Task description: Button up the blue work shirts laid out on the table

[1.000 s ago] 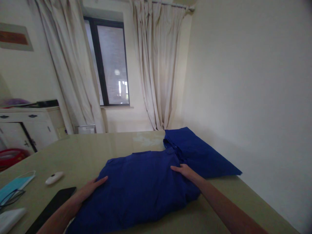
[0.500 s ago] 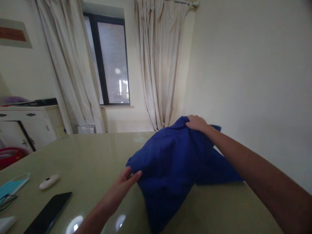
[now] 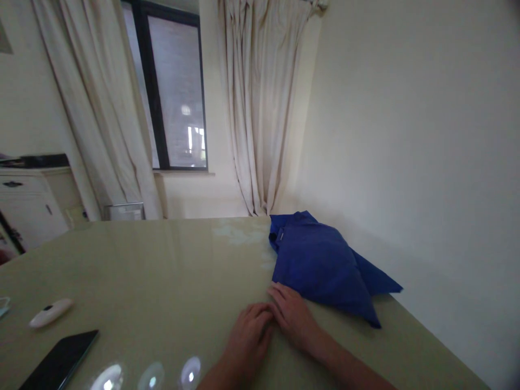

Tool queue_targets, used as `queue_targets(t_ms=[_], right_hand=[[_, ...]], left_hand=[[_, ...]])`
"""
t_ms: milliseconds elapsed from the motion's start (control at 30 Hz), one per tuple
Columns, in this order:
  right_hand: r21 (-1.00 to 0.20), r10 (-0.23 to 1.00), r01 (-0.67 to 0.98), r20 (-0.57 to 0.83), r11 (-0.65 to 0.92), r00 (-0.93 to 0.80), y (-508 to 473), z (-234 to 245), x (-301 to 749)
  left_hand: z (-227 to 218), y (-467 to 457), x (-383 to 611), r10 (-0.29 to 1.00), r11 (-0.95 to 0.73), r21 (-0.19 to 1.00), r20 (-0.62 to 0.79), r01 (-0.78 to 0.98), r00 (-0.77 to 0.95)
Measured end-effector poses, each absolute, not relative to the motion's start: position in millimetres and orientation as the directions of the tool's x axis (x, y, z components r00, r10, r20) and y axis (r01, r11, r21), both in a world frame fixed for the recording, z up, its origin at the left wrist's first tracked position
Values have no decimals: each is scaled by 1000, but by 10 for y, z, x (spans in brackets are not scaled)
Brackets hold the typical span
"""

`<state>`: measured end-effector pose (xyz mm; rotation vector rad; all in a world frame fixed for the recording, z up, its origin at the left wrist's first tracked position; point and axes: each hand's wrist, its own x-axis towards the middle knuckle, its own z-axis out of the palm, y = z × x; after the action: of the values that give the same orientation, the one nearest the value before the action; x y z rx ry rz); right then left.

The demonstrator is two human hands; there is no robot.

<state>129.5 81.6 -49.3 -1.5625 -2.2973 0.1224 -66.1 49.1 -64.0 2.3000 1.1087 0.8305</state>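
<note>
A blue garment (image 3: 320,265), seemingly a shirt with a small label near its collar end, lies loosely folded on the glossy greenish table (image 3: 182,271) at the right. Against its near left corner rests my right hand (image 3: 294,314), palm down with the fingers laid out and not gripping the cloth. My left hand (image 3: 249,333) lies just left of it, palm down on the table, fingers slightly bent with nothing visible in them. The fingertips of both hands meet. The undersides of the hands are hidden.
At the table's left are a black phone (image 3: 60,360) and a white oval device (image 3: 51,313). The edge of a face mask (image 3: 4,307) shows farther left. A wall (image 3: 426,189) stands close on the right, and curtains (image 3: 264,108) hang beyond the table.
The blue garment, held up and spread by both hands before, now lies folded on the table farther right. Both hands have let go and come together at its near edge. The view has turned slightly right.
</note>
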Motion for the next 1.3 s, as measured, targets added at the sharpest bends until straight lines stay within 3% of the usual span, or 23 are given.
queue_targets(t_ms=[133, 300, 433, 533, 633, 700, 767, 900, 967, 1033, 1133, 1233, 1300], right_hand=[[-382, 930, 856, 259, 348, -262, 664, -641, 1259], [-384, 919, 846, 284, 371, -274, 732, -546, 1258], [-222, 898, 918, 374, 328, -230, 750, -545, 1361], [-64, 878, 985, 465, 158, -111, 769, -506, 1589], [8, 898, 1000, 439, -29, 23, 787, -487, 1842], [12, 917, 998, 395, -61, 52, 806, -514, 1966], [-59, 912, 998, 406, -38, 59, 845, -566, 2050], [-411, 819, 911, 534, 35, 209, 973, -623, 2135], [-554, 734, 826, 603, 103, 312, 995, -557, 2091], [-613, 661, 761, 663, 212, 350, 936, -416, 1932], [-587, 666, 695, 717, 416, 206, 681, -160, 1478], [-468, 734, 618, 616, 632, -284, 350, -44, 949], [-346, 669, 580, 493, 737, -556, 192, -85, 686]], left_hand=[[-580, 506, -643, 817, -566, 616, 328, 548, 474], [-614, 575, -694, 825, -561, 580, 327, 591, 462], [-632, 616, -742, 835, -547, 571, 325, 612, 444], [-634, 620, -759, 851, -520, 606, 307, 602, 425], [-635, 618, -759, 862, -499, 625, 292, 600, 413], [-641, 620, -757, 860, -503, 626, 293, 596, 419], [-653, 624, -757, 856, -509, 631, 297, 585, 423], [-691, 649, -773, 860, -498, 672, 299, 549, 413], [-692, 671, -780, 875, -465, 735, 298, 493, 381], [-665, 692, -780, 906, -386, 838, 264, 386, 331], [-573, 685, -774, 937, -153, 986, 122, 70, 328], [-472, 626, -797, 896, 135, 969, -31, -205, 442], [-433, 601, -842, 893, 171, 970, -78, -172, 444]])
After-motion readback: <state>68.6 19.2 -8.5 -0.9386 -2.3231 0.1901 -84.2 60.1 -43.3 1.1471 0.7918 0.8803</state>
